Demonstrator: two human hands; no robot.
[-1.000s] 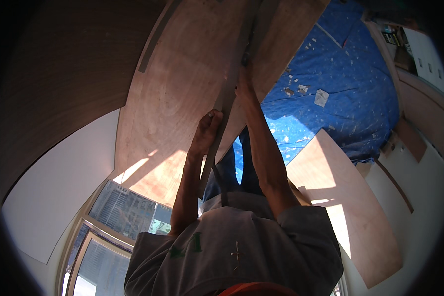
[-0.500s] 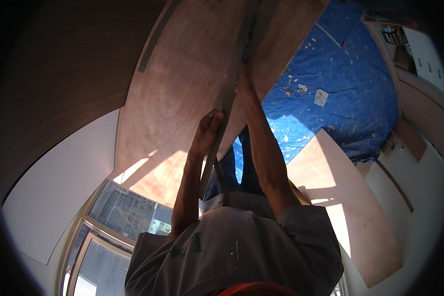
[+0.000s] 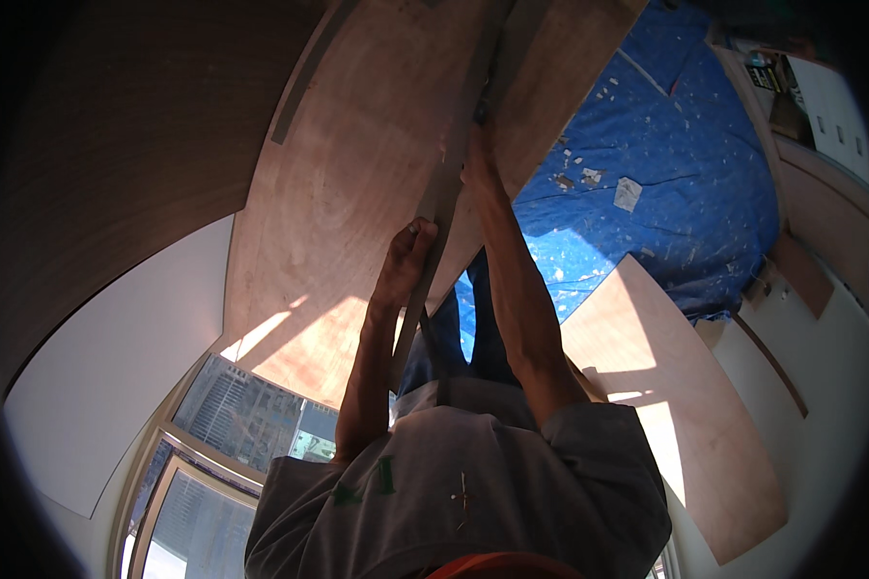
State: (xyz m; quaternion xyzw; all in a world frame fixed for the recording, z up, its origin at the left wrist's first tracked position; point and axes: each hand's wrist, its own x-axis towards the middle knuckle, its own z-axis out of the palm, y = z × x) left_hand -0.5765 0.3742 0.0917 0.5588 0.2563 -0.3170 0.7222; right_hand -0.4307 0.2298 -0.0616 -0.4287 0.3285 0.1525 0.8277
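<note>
A long, narrow, grey-brown strip [image 3: 443, 193] runs lengthwise over a large plywood panel [image 3: 338, 164], its near end reaching my waist. My left hand [image 3: 410, 253] is closed on the strip's left edge, with thumb and fingers pinched together. Farther along, my right hand [image 3: 479, 154] lies close to the strip's right side, in deep shade. Its fingers look closed around something dark, too dim to name. A second short dark strip [image 3: 304, 82] lies along the panel's left edge.
Right of the panel a blue tarp [image 3: 666, 193] covers the floor, strewn with scraps. Another plywood piece [image 3: 686, 386] lies at the right. A dark wood-toned panel [image 3: 135, 164] and a white panel [image 3: 126, 357] stand at left. Below them is a window [image 3: 203, 521].
</note>
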